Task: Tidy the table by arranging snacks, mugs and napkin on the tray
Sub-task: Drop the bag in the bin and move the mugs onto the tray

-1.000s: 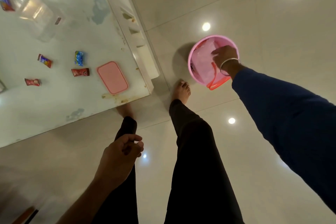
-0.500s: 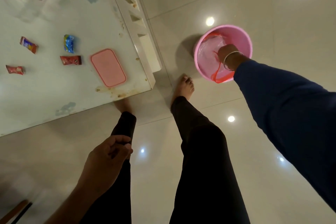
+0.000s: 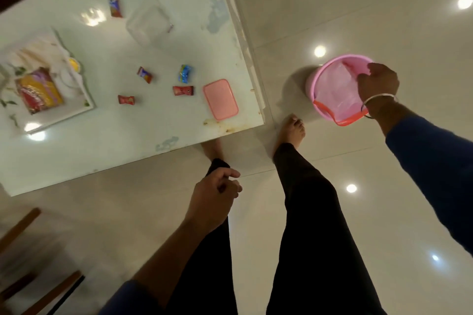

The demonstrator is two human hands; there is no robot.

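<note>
Pink bin (image 3: 317,84) rim held by right hand (image 3: 378,83); left hand (image 3: 213,194) loosely curled, empty. Five sweets (image 3: 182,90) remain on counter (image 3: 115,135); tray (image 3: 76,107) partly loaded.

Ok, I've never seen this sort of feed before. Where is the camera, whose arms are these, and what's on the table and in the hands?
The single picture comes from a wide-angle camera on a person's head, looking down, so the arms and legs are their own. No machine is involved. The right hand reaches into a pink bin on the floor and grips its plastic liner. The left hand hangs loosely curled and holds nothing. On the table lie a tray carrying a snack packet, five small wrapped sweets such as the blue one, a pink lid and a clear container.
</note>
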